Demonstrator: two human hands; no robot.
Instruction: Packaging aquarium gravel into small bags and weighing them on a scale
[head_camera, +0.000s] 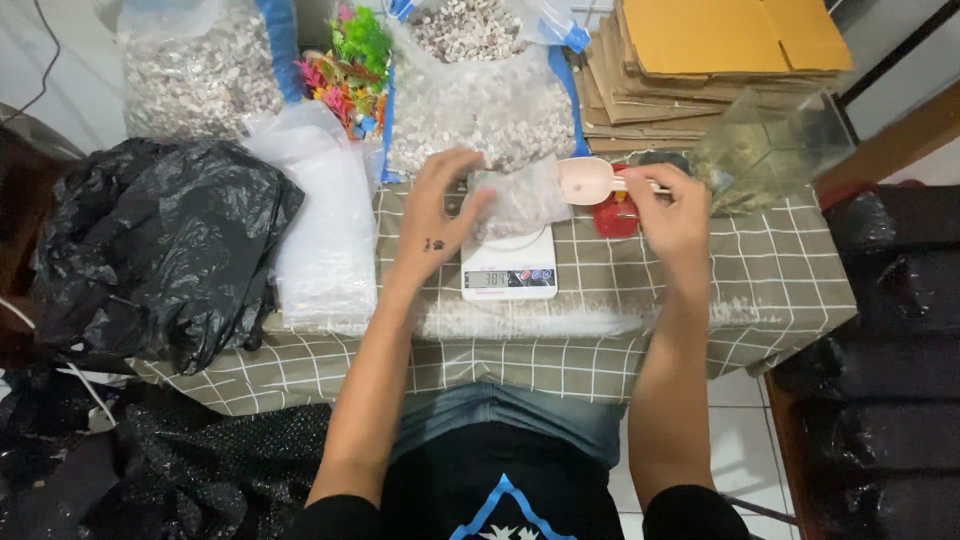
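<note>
Checked-cloth tabletop (780, 290), white digital scale (508, 272) near centre. On scale: small clear bag (520, 198), crinkled, part-filled with pale gravel. Left hand (440, 205) pinches bag's left edge, fingers curled. Right hand (672, 212) closed on handle of pink scoop (588, 180), bowl at bag mouth. Farther back: large gravel sack (490, 110).

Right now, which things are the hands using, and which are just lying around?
In use:
- left hand holding the small clear bag
- right hand holding the pink scoop
- white scale under the bag
- big bag of pebbles behind

Lying about:
- black plastic bag
- cardboard stack
- colourful plastic plants
</note>
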